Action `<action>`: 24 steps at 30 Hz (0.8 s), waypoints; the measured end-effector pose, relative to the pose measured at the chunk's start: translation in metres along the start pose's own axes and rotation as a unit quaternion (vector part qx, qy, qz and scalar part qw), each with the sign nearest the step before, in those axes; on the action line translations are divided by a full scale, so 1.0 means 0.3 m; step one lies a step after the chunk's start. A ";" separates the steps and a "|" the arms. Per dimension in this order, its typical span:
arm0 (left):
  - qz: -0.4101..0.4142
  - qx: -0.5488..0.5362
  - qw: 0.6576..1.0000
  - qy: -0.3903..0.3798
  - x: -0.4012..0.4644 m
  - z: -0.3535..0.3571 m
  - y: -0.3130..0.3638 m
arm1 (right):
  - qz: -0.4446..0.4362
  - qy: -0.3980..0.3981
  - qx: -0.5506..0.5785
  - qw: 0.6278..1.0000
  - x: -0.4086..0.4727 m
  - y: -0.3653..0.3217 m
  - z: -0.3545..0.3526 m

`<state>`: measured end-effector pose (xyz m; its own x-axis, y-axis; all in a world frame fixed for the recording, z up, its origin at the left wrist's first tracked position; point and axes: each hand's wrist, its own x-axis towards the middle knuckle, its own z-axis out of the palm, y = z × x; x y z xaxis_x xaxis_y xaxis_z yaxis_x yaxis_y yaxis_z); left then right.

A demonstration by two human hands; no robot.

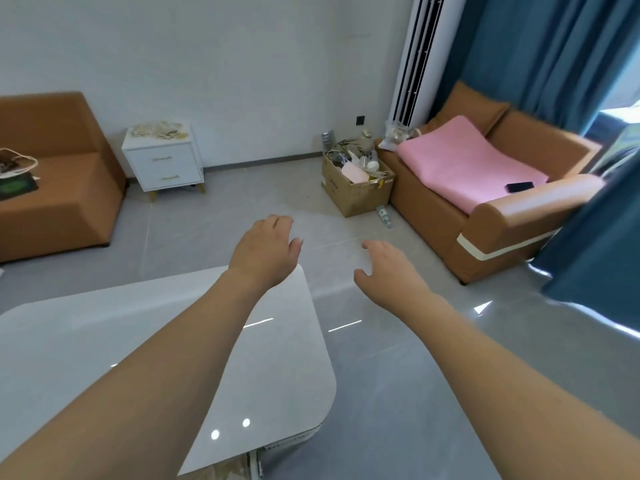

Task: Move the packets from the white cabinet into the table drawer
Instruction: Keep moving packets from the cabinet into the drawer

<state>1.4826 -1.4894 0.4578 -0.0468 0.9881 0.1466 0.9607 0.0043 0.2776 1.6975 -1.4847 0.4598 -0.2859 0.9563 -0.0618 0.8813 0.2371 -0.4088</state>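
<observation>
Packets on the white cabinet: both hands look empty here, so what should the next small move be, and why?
Probably walk toward the white cabinet and reach for the packets piled on its top. Both the left hand and right hand hang open, holding nothing, well short of the cabinet across the floor.

You see a white wall point(242, 64) and grey floor point(398, 375), brown sofas at left point(62, 188) and right point(491, 216), blue curtains point(554, 64) upper right.

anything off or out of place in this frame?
One item: a small bottle-like object lies on its side on the floor beside the overfilled cardboard box, as if it fell out. The packets sit in a loose heap on the white cabinet. Both hands, left and right, hold nothing.
</observation>
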 end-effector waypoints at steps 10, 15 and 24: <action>0.025 -0.008 1.000 -0.006 0.438 0.176 0.412 | 0.041 0.016 -0.012 0.999 0.277 0.473 -0.242; 0.028 -0.007 0.999 -0.021 0.692 0.225 0.580 | 0.055 0.009 -0.010 0.998 0.482 0.669 -0.379; -0.002 -0.012 1.000 0.008 1.252 0.279 0.515 | -0.006 0.021 -0.029 0.999 1.082 0.737 -0.466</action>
<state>1.6364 -1.1046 0.4763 -0.0545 0.9854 0.1614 0.9536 0.0034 0.3010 1.8520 -1.0978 0.4767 -0.2820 0.9593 -0.0173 0.8981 0.2576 -0.3565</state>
